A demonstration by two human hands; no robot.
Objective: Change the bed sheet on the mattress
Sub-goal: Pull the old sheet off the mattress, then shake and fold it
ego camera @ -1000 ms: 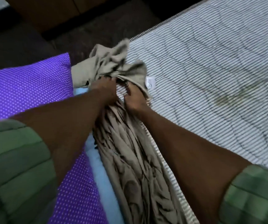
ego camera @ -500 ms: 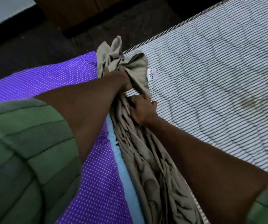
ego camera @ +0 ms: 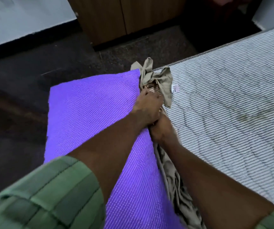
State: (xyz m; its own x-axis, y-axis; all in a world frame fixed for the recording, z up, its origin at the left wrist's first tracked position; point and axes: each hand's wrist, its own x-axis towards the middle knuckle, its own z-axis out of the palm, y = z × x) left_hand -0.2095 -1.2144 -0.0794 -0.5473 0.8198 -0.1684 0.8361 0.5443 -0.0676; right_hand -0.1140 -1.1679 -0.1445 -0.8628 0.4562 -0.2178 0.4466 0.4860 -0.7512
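Bunched bed sheet (ego camera: 163,83) lengthwise along mattress (ego camera: 232,104) edge, in both hands.

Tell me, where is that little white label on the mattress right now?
In the head view, the white label sits on the striped mattress near its far left corner, just right of the bunched beige sheet that the left hand grips.

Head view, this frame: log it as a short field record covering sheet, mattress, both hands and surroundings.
sheet: beige sheet, bunched into a rope along the mattress edge
mattress: striped mattress, bare, faint stain, white label near corner
left hand: left hand grips the bunched sheet
right hand: right hand grips the sheet just behind the left
beside mattress: purple dotted cloth
background: wooden cabinet, dark floor
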